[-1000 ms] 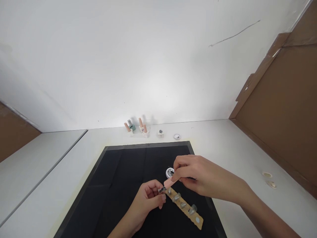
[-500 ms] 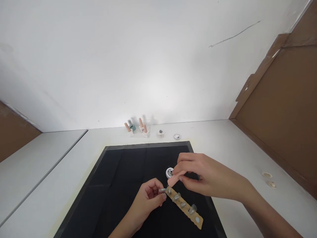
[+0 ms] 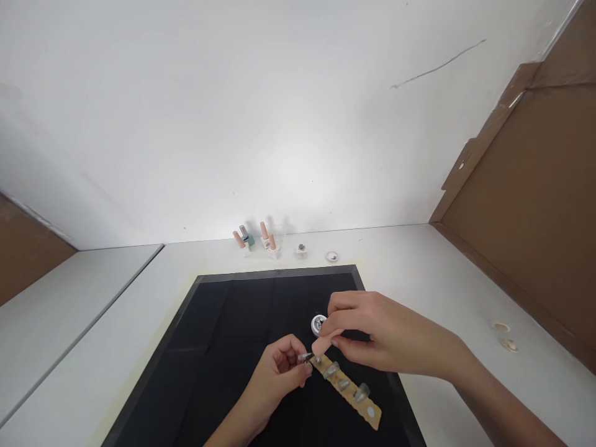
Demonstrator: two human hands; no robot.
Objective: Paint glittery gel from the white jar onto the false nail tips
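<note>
My left hand pinches a small clear false nail between thumb and fingers. The pink cap of a nail polish brush is gripped in my right hand. Its dark bristle end is at the false nail; whether they touch is hard to tell. Beside my left fingertips lies a tan display strip with several clear false nails standing on it. Partly behind my right fingers sits a small round white jar with silvery content.
Under the work is a black mat on a white table. Along the back wall stand several nail polish bottles, an uncapped bottle and a round lid. Small round pieces lie far right, near a cardboard panel.
My right hand has moved slightly left and down, bringing the brush's dark tip to the false nail. My left hand has stayed nearly still.
</note>
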